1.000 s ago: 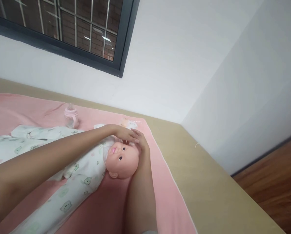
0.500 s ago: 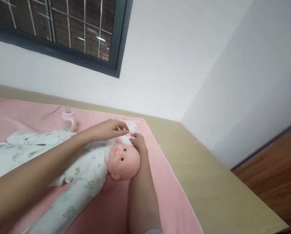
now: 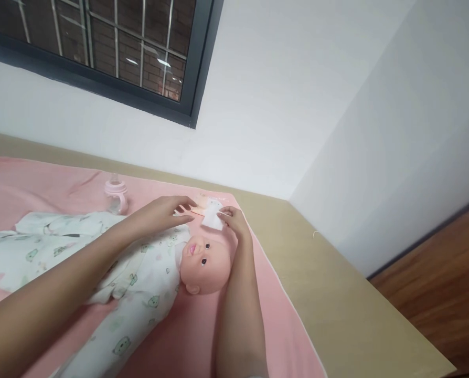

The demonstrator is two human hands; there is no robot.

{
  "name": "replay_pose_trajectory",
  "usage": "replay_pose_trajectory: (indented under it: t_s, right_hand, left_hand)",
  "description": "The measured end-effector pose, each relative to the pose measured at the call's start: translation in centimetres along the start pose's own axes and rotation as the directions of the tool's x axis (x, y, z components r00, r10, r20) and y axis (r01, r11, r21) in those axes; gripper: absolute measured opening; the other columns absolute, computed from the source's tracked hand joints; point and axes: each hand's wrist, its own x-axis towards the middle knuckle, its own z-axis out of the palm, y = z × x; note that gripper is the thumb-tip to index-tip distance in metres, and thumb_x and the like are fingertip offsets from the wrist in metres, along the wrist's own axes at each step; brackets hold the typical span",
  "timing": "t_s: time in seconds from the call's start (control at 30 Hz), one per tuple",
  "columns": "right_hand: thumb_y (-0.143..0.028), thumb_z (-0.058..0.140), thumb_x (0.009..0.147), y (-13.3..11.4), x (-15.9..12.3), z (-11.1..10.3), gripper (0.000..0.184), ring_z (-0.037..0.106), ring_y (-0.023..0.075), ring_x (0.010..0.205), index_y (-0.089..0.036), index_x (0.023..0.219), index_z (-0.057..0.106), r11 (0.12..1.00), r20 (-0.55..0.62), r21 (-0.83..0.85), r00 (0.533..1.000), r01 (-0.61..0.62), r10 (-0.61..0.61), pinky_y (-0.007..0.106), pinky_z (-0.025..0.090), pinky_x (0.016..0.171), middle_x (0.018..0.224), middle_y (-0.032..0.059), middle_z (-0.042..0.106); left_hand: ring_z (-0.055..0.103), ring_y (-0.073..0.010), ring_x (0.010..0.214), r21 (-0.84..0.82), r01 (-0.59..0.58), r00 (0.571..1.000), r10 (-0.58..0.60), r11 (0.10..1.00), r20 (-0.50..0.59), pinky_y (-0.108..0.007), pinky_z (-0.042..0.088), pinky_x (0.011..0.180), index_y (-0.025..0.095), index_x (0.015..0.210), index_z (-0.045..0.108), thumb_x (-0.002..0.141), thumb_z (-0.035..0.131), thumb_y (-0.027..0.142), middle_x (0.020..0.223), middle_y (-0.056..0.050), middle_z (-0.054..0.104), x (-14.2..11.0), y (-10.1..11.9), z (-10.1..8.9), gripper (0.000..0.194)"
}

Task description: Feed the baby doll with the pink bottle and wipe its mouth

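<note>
A baby doll (image 3: 206,265) in a white printed outfit lies on its back on the pink blanket (image 3: 179,336), its head toward the right. Just beyond the head, my right hand (image 3: 236,223) pinches the edge of a white wipe or tissue (image 3: 213,219). My left hand (image 3: 169,210) hovers over the doll's shoulder, thumb and fingers parted, with nothing visible between them. Its fingertips are close to a packet with orange and white print (image 3: 200,202), which lies partly behind the wipe; whether they touch it I cannot tell.
A pink-topped baby bottle (image 3: 115,194) stands by the doll's far side. Along the back, the wooden tabletop (image 3: 305,262) meets a white wall (image 3: 258,94) with a dark-framed window (image 3: 189,100). A brown wooden panel (image 3: 439,294) is at the right.
My right hand has shifted slightly right, and more of the white wipe now shows in its fingers. My left hand has drawn away to the left, its fingers spreading.
</note>
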Motion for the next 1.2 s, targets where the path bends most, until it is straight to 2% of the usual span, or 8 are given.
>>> replay_pose_trajectory:
  t_s: [0.13, 0.3, 0.4, 0.53, 0.67, 0.97, 1.07, 1.2]
  right_hand:
    - [-0.033, 0.069, 0.061, -4.2, -1.6, -0.8, 0.031, 0.047, 0.0068, 0.053, -0.016, 0.086, 0.059, 0.993, 0.077, -0.06, 0.993, 0.099, -0.094, 0.019, 0.033, 0.047, 0.063, -0.0034, 0.055]
    - [-0.032, 0.068, 0.067, -9.1, -4.6, -0.4, 0.034, 0.049, 0.0061, 0.057, -0.019, 0.097, 0.06, 0.964, 0.293, -0.15, 0.941, 0.218, -0.167, 0.019, 0.036, 0.047, 0.079, -0.0009, 0.061]
    - [-0.032, 0.069, 0.068, -11.2, -6.4, 0.4, 0.032, 0.051, 0.0065, 0.059, -0.019, 0.096, 0.06, 0.956, 0.41, -0.128, 0.892, 0.263, -0.191, 0.018, 0.037, 0.047, 0.082, -0.0004, 0.061]
    - [-0.034, 0.073, 0.067, -12.7, -7.7, 1.5, 0.034, 0.051, 0.0067, 0.059, -0.019, 0.094, 0.059, 0.954, 0.477, -0.071, 0.85, 0.292, -0.225, 0.018, 0.036, 0.046, 0.078, -0.001, 0.061]
    - [-0.032, 0.072, 0.068, -13.0, -8.0, 1.8, 0.032, 0.051, 0.0062, 0.061, -0.019, 0.094, 0.06, 0.945, 0.487, -0.045, 0.833, 0.325, -0.263, 0.019, 0.04, 0.05, 0.085, 0.0005, 0.062]
    - [-0.031, 0.069, 0.07, -13.4, -8.6, 2.4, 0.031, 0.049, 0.0056, 0.058, -0.019, 0.096, 0.057, 0.917, 0.417, -0.027, 0.838, 0.399, -0.352, 0.022, 0.043, 0.059, 0.08, -0.0018, 0.06]
    - [-0.028, 0.066, 0.07, -13.6, -8.8, 3.0, 0.03, 0.045, 0.004, 0.056, -0.021, 0.098, 0.057, 0.887, 0.355, -0.116, 0.853, 0.447, -0.383, 0.021, 0.04, 0.056, 0.087, -0.0019, 0.058]
    - [-0.029, 0.065, 0.07, -13.7, -9.0, 3.4, 0.03, 0.04, 0.0028, 0.055, -0.022, 0.099, 0.059, 0.83, 0.292, -0.27, 0.863, 0.488, -0.413, 0.022, 0.039, 0.056, 0.096, -0.0012, 0.055]
  left_hand:
    - [0.056, -0.0271, 0.109, 0.007, -0.029, 0.997, 0.03, 1.0, -0.075, -0.037, 0.046, 0.091, 0.019, 0.119, 0.056, 0.076, 0.053, 0.053, 0.124, -0.006, 0.059, 0.0, -0.3, 0.2, 0.054]
    - [0.052, -0.0269, 0.114, -0.104, -0.067, 0.994, 0.057, 0.992, -0.091, -0.036, 0.044, 0.093, 0.021, 0.124, 0.052, 0.074, 0.057, 0.054, 0.131, -0.006, 0.054, -0.1, -0.4, -0.2, 0.06]
    - [0.053, -0.0256, 0.113, -0.177, -0.105, 0.994, 0.104, 0.979, -0.017, -0.034, 0.044, 0.093, 0.021, 0.12, 0.056, 0.073, 0.062, 0.051, 0.127, -0.006, 0.057, -0.3, -0.5, -1.2, 0.057]
    - [0.06, -0.0233, 0.097, -0.205, -0.13, 0.983, 0.153, 0.97, 0.1, -0.03, 0.046, 0.084, 0.019, 0.1, 0.066, 0.072, 0.065, 0.049, 0.104, -0.003, 0.067, -0.9, -0.4, -2.8, 0.04]
    - [0.062, -0.0213, 0.09, -0.293, -0.194, 0.963, 0.238, 0.936, 0.123, -0.028, 0.047, 0.078, 0.018, 0.089, 0.069, 0.078, 0.062, 0.046, 0.096, -0.003, 0.068, -1.7, 0.3, -3.8, 0.031]
    - [0.056, -0.0235, 0.11, -0.319, -0.323, 0.945, 0.321, 0.891, -0.06, -0.035, 0.044, 0.096, 0.023, 0.084, 0.073, 0.076, 0.068, 0.04, 0.121, -0.003, 0.06, -2.4, 1.1, -3.4, 0.02]
    - [0.054, -0.0242, 0.114, -0.352, -0.321, 0.947, 0.299, 0.879, -0.115, -0.035, 0.042, 0.099, 0.024, 0.084, 0.073, 0.076, 0.069, 0.04, 0.126, -0.002, 0.057, -2.4, 1.2, -2.8, 0.019]
    - [0.054, -0.0248, 0.114, -0.434, -0.289, 0.957, 0.26, 0.854, -0.125, -0.035, 0.043, 0.098, 0.024, 0.084, 0.073, 0.076, 0.069, 0.041, 0.126, -0.002, 0.059, -2.2, 1.3, -2.3, 0.019]
